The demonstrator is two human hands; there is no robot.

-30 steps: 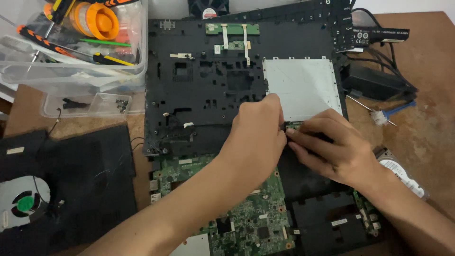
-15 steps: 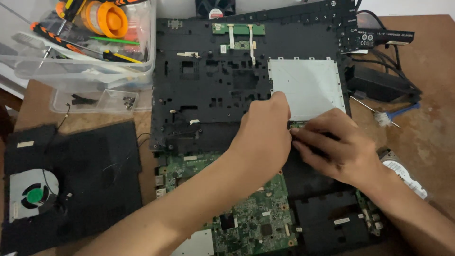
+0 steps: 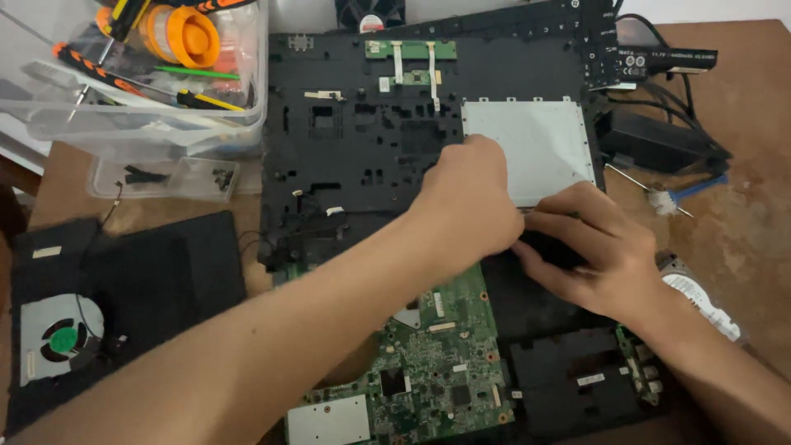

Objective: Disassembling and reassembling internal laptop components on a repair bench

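Both hands meet at the lower edge of the black laptop frame (image 3: 371,156), just below the grey plate (image 3: 527,148). Left hand (image 3: 474,202) is curled, fingers bent down onto the frame; what it grips, if anything, is hidden. Right hand (image 3: 593,247) lies flat-ish, fingertips pressed at the same spot. Vs 1 s ago: hands barely shifted, same joint; frame sits lower in view, prob. head moved. Green board (image 3: 428,363) lies under the frame, fan (image 3: 58,338) at left on the bench (image 3: 741,231).
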